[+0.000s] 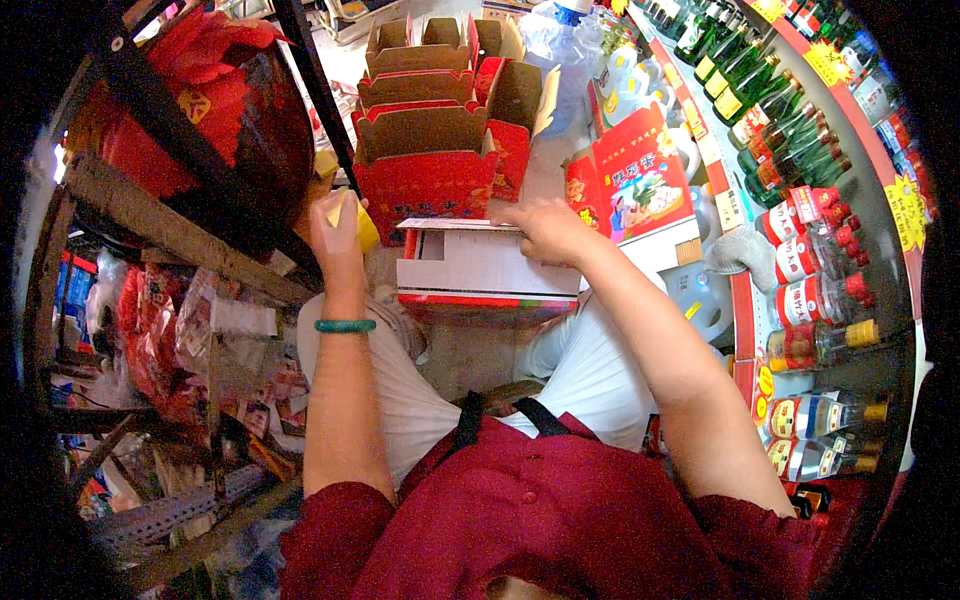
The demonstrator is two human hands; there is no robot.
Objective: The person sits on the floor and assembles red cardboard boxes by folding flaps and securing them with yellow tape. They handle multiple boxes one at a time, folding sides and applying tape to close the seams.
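Note:
A carton (490, 265) with white-grey flaps folded over its top and red sides lies between my knees. My right hand (552, 232) rests on its far edge, fingers stretched to the left along the flap and holding nothing. To the left of the carton, my left hand (335, 240) is closed around a yellow roll of tape (368, 230); a pale, see-through strip shows across its fingers. Just beyond the carton stand several red cartons (430, 185) with their brown tops open. A flat red and white printed carton (640, 185) leans to the right of my right hand.
Shelves of green glass bottles (735, 90) and red-labelled bottles (800, 260) line the right side, with large clear jugs (700, 300) low down. A grey cloth (743, 257) hangs at the shelf edge. On the left stands a metal rack (180, 220) with red bags (165, 120).

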